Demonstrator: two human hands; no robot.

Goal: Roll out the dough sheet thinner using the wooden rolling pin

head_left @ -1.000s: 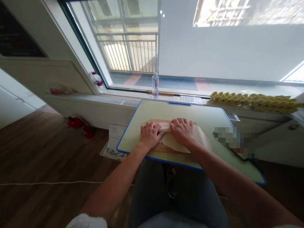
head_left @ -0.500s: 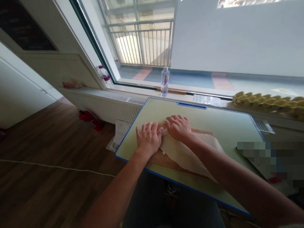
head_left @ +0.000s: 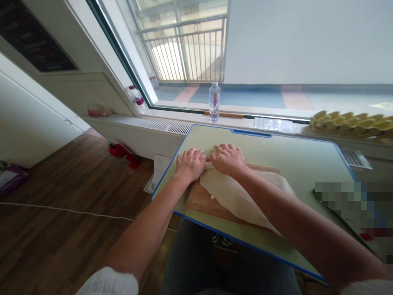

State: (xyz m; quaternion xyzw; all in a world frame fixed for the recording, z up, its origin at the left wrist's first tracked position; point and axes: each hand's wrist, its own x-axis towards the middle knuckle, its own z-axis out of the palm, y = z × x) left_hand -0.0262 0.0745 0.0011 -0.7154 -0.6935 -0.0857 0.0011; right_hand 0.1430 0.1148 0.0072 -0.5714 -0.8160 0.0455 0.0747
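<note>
A thin, pale sheet of dough (head_left: 227, 192) lies on a wooden board (head_left: 201, 200), its far edge gathered into a narrow roll. My left hand (head_left: 190, 164) is at the left end of that roll, fingers bent over it and thumb toward the right. Just beside it, my right hand (head_left: 227, 159) presses down on the roll with its fingers curled over the far side. A short bit of the roll shows between my hands. Whether a rolling pin is inside cannot be seen. My right forearm crosses above the dough and hides part of it.
The board rests on a pale green, blue-edged table (head_left: 294, 159). A water bottle (head_left: 214, 102) stands on the windowsill behind it, with a yellow egg tray (head_left: 353, 123) to the right. A red fire extinguisher (head_left: 118, 150) is on the floor at left, where a white cable (head_left: 76, 212) runs.
My left hand's spread fingers have drawn in and bent, and the hand has shifted slightly away from me. My right hand has moved only slightly. The camera view has shifted a little.
</note>
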